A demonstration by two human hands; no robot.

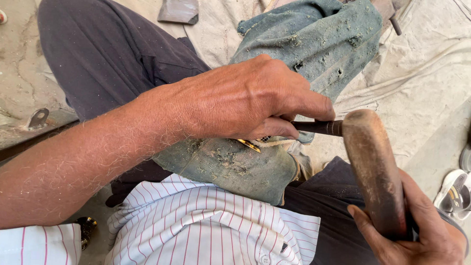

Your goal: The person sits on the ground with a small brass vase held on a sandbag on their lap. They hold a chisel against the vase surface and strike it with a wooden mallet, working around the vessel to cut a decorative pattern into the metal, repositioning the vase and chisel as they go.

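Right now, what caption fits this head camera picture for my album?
Left hand steadies a dark chisel over a dusty cloth while the right hand holds a wooden mallet against it.

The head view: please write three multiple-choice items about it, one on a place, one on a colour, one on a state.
1. Where does the dusty grey-green cloth lie?
A. on the person's lap
B. on a shelf
C. in a bucket

2. What colour are the stripes on the white shirt?
A. green
B. pink-red
C. blue

3. How does the right hand hold the brown wooden mallet?
A. closed around it
B. open, apart from it
C. pinched by two fingertips

Answers: 1 A, it drapes over the dark trousers; 2 B, thin pink-red lines; 3 A, fingers wrap its lower end, while the left hand grips the dark slim metal tool.
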